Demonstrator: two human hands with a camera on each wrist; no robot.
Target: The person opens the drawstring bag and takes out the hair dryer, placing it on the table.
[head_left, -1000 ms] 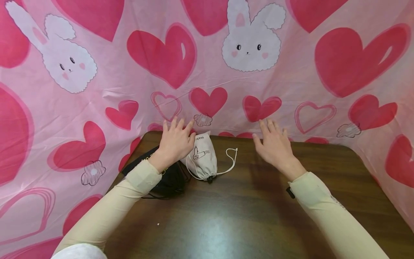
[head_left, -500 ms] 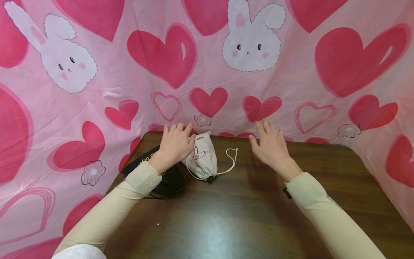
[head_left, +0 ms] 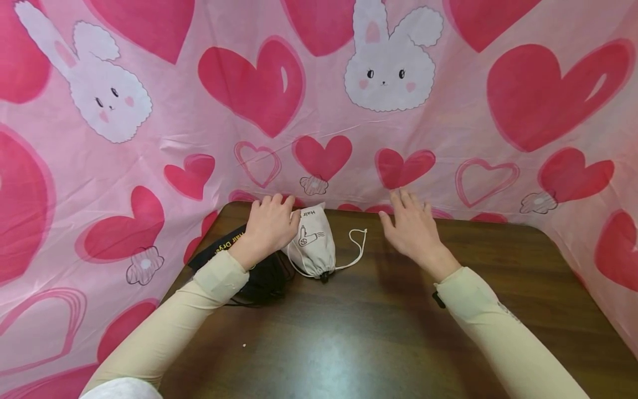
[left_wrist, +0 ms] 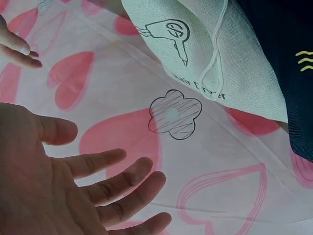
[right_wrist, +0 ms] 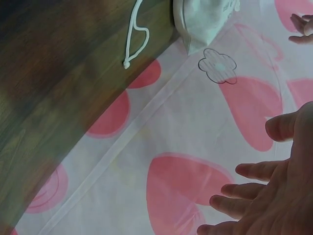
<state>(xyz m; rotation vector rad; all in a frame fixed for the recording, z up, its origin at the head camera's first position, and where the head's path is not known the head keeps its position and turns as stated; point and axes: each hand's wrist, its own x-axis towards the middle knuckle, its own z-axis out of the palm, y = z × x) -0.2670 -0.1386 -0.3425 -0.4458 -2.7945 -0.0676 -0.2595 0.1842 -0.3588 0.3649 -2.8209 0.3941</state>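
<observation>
In the head view a white drawstring pouch [head_left: 319, 246], printed with a hair dryer, lies on the back left of the table, its cord trailing right. Against its left side is a black drawstring pouch [head_left: 264, 282] with yellow lettering, partly hidden by my left arm. My left hand [head_left: 269, 227] hovers over the two pouches, fingers spread and relaxed, holding nothing. The left wrist view shows the palm of that left hand [left_wrist: 63, 181] apart from the white pouch [left_wrist: 230, 58]. Farther right, my right hand [head_left: 413, 230] is held above the table with loose fingers and nothing in it.
The dark wooden table [head_left: 319, 338] has rounded back corners. A pink curtain [head_left: 319, 111] with hearts and rabbits stands close behind and beside it. One tiny white speck [head_left: 244, 345] lies on the front left of the tabletop.
My right hand has drifted a little left and down. My left hand's fingers have lowered and bent slightly over the pouches, which have not moved.
</observation>
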